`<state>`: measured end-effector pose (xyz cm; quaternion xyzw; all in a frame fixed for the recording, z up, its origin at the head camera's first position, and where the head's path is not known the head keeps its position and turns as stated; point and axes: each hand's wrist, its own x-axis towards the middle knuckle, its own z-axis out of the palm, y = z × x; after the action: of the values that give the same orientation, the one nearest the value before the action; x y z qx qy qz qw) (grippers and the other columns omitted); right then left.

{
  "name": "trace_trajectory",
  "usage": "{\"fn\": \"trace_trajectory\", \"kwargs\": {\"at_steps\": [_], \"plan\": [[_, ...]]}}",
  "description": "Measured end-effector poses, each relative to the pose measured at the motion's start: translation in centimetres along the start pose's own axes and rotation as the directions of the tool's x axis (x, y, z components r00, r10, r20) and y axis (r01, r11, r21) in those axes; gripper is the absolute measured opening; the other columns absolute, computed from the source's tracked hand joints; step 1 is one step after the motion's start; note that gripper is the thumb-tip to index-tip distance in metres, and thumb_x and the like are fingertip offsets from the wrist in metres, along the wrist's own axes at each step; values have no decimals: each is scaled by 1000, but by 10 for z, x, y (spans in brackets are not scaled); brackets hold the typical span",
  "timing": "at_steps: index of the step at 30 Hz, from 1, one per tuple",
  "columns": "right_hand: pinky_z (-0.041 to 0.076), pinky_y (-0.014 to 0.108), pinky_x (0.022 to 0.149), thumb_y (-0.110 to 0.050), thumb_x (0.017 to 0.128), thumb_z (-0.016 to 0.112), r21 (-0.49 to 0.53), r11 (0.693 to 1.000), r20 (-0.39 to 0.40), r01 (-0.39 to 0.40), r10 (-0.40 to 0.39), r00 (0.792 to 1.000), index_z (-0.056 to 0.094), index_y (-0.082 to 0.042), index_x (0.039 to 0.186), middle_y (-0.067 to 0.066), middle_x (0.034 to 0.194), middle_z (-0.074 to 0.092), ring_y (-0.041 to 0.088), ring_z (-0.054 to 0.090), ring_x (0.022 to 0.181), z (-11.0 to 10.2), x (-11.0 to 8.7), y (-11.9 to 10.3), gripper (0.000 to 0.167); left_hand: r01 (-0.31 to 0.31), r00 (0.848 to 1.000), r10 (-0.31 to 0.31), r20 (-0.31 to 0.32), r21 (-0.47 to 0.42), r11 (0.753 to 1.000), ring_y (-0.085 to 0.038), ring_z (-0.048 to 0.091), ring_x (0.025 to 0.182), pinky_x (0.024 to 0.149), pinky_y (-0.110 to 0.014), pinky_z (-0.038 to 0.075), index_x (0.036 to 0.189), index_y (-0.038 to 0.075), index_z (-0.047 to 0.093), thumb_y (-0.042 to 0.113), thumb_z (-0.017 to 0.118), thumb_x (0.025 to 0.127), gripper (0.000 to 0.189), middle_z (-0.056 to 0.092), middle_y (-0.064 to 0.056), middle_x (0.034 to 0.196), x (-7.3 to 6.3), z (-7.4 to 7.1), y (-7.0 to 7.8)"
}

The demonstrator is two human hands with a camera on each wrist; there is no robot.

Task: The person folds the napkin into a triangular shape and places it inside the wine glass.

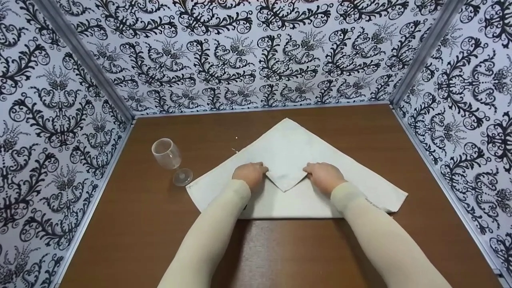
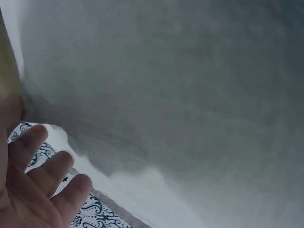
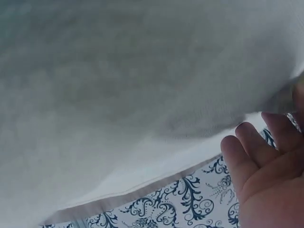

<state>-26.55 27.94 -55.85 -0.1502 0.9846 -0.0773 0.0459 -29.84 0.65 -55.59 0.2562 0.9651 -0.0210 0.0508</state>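
A white cloth napkin [image 1: 288, 148] lies folded on the table, one corner pointing to the far wall and a straight folded edge towards me. Its smaller middle flap [image 1: 285, 180] comes to a point facing me. My left hand [image 1: 249, 175] pinches the left side of that flap, and my right hand [image 1: 325, 176] pinches its right side. In the left wrist view, the left hand's other fingers [image 2: 52, 173] stand apart below the cloth. The right hand's fingers [image 3: 247, 147] look much the same in the right wrist view, the thumb partly cut off at the frame edge.
Left of the napkin, close to its left corner, stands a clear wine glass [image 1: 167, 154]. The brown wooden table [image 1: 132, 232] is bordered by patterned walls [image 1: 240, 56] at the back and both sides. Small white specks [image 1: 235, 150] lie by the napkin's upper left edge.
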Motion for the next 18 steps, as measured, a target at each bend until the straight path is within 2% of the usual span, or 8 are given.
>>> {"fn": "trace_trajectory", "kwargs": {"at_steps": [4,13,18], "plan": [[49,53,113,-18,107,61,-34,999,26,22,-21,999,69,-13,141,13,150,62,38,61,137,3,0,0,35,21,1000,-21,15,-12,1000,-25,70,124,103,-43,57,134,28,72,16,57,107,33,68,2,144,2,4,2],[51,55,109,-17,107,59,-88,995,33,43,-40,999,72,-12,137,17,142,68,43,66,127,-1,-8,-3,33,-3,999,5,-44,48,999,-27,76,94,83,-44,62,119,23,78,22,61,106,21,76,-5,110,-1,9,5],[51,56,109,-17,108,58,-60,998,81,21,-16,997,71,-11,138,15,143,67,41,65,129,-5,-13,-5,33,-33,998,36,-51,58,998,-28,76,89,78,-45,62,115,22,79,19,60,106,22,77,-6,103,-5,9,5]]}}
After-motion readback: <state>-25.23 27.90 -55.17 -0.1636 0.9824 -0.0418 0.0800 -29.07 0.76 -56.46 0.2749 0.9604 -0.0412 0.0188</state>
